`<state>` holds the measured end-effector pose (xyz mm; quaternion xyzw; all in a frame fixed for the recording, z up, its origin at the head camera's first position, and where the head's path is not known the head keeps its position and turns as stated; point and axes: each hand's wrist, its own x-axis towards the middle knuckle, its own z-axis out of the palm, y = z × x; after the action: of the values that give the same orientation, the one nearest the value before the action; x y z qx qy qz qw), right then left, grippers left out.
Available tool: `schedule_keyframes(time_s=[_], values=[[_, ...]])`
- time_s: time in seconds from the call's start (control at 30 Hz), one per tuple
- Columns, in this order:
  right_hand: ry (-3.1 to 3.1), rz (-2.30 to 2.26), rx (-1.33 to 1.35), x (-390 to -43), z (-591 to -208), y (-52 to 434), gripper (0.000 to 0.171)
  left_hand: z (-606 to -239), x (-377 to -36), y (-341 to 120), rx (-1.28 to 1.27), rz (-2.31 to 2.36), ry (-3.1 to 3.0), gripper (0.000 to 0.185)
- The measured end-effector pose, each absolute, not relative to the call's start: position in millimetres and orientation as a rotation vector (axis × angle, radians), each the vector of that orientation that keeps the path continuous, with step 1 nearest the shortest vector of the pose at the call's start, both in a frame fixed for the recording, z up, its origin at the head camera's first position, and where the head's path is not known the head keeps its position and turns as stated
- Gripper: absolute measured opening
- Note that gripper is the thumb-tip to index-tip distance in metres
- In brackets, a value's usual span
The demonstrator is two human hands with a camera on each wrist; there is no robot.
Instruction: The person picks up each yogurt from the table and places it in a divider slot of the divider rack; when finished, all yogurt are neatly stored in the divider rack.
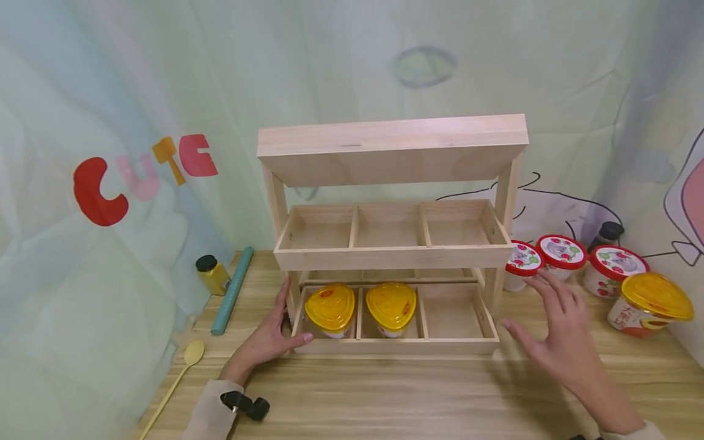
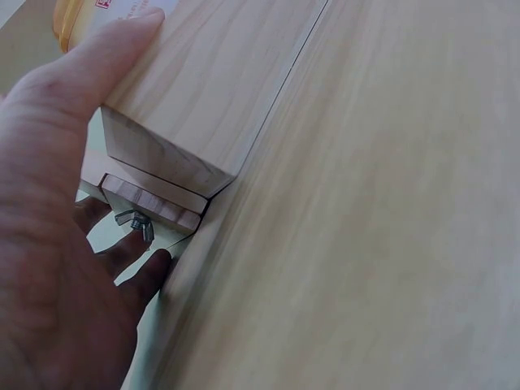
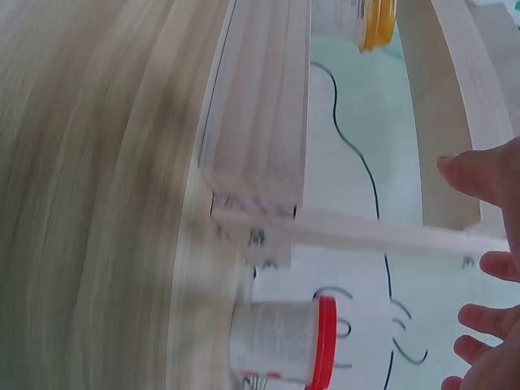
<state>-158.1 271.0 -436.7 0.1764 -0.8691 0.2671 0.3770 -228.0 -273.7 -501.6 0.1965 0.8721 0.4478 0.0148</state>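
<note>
A pale wooden tiered rack [image 1: 393, 258] stands on the table, with three compartments in each of its two visible trays. Two tubs with yellow lids, a left tub [image 1: 330, 308] and a middle tub [image 1: 392, 305], sit in the lower tray; its right compartment holds nothing. My left hand [image 1: 264, 342] is at the rack's lower left corner, thumb resting on the tray's edge, other fingers spread beside the leg near a wing nut [image 2: 138, 221]. To the right of the rack, my right hand [image 1: 569, 345] hovers with fingers apart and nothing in it.
Behind my right hand stand three red-lidded tubs, including one tub [image 1: 562, 252], a dark-capped bottle [image 1: 609, 232] and another yellow-lidded tub [image 1: 649, 305]. At left are a yellow jar [image 1: 212, 275], a teal rod [image 1: 232, 293] and a yellow spoon [image 1: 176, 385]. A curtain [image 1: 352, 73] hangs behind.
</note>
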Motion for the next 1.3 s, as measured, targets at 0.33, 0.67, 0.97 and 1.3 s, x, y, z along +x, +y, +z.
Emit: schedule_keyframes(time_s=[0.33, 0.67, 0.97, 1.3], values=[[-2.229, 0.620, 0.295, -158.9, -439.1, 305.2, 0.115, -499.6, -226.6, -273.1, 0.594, 1.400, 2.705, 0.135], [-2.300, 0.610, 0.133, -160.8, -441.2, 336.0, 0.104, -499.2, -227.8, -273.0, 0.595, 1.382, 2.718, 0.135], [-2.408, 0.564, -0.084, -164.2, -450.1, 364.3, 0.102, -499.5, -227.0, -273.2, 0.602, 1.391, 2.712, 0.136], [-2.425, 0.550, -0.180, -168.8, -450.4, 387.9, 0.121, -499.1, -227.1, -272.2, 0.605, 1.402, 2.701, 0.135]])
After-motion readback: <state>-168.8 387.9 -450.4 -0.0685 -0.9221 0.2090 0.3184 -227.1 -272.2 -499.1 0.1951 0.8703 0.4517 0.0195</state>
